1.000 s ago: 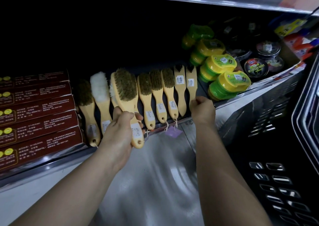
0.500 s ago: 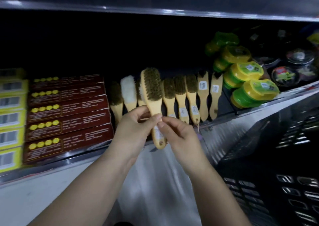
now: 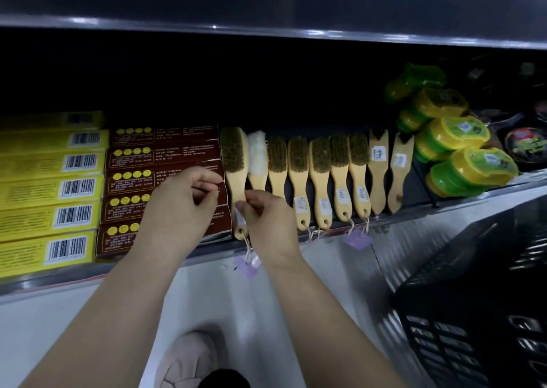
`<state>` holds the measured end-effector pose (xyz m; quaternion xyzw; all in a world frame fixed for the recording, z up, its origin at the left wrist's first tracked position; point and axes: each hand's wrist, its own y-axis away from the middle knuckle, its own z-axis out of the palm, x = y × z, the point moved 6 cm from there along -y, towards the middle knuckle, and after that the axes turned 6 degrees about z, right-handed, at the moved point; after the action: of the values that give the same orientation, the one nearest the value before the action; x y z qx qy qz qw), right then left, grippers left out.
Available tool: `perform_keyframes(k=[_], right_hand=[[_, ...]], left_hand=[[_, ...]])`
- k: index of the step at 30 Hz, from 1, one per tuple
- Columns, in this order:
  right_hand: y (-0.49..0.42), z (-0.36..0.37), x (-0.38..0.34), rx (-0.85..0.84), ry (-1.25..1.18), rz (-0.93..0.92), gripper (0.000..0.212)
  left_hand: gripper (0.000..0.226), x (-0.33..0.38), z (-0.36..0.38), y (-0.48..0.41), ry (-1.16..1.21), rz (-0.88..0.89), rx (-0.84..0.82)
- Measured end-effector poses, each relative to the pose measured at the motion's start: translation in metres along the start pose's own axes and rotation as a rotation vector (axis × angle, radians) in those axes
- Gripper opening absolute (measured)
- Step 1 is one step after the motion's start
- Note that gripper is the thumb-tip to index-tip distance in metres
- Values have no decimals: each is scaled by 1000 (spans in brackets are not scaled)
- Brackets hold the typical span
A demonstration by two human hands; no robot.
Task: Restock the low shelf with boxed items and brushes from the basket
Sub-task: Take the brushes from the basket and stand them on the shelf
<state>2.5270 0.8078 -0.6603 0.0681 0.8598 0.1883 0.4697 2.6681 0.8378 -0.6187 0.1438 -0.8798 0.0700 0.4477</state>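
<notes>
A wooden brush with brown bristles (image 3: 235, 162) lies on the low shelf (image 3: 444, 201) at the left end of a row of several like brushes (image 3: 321, 174). My right hand (image 3: 268, 218) pinches its handle near the lower end. My left hand (image 3: 186, 201) hovers just left of it, over the brown boxes (image 3: 165, 153), fingers curled and holding nothing. A white-bristled brush (image 3: 257, 156) lies right beside the held one. The black basket (image 3: 479, 307) stands at the lower right.
Yellow boxes with barcodes (image 3: 50, 192) fill the shelf's left end. Green and yellow tubs (image 3: 461, 153) and dark tins (image 3: 524, 144) sit at the right. An upper shelf edge (image 3: 266, 29) overhangs. My shoe (image 3: 189, 358) shows on the pale floor below.
The brush went from my left hand to my right and now lies on the shelf left of the white brush. My left hand let go and drifted left.
</notes>
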Motion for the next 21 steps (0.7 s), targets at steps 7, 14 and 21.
perform_keyframes(k=[7,14,21], right_hand=[[19,-35,-23,50,115,-40,24],[97,-178,-87,164,331,-185,13],[187,-335,-34,341,470,-95,9]], left_hand=[[21,31,1,5,-4,78,-110],[20,169,1,30,1,406,-310],[36,316,70,110,-155,967,-577]])
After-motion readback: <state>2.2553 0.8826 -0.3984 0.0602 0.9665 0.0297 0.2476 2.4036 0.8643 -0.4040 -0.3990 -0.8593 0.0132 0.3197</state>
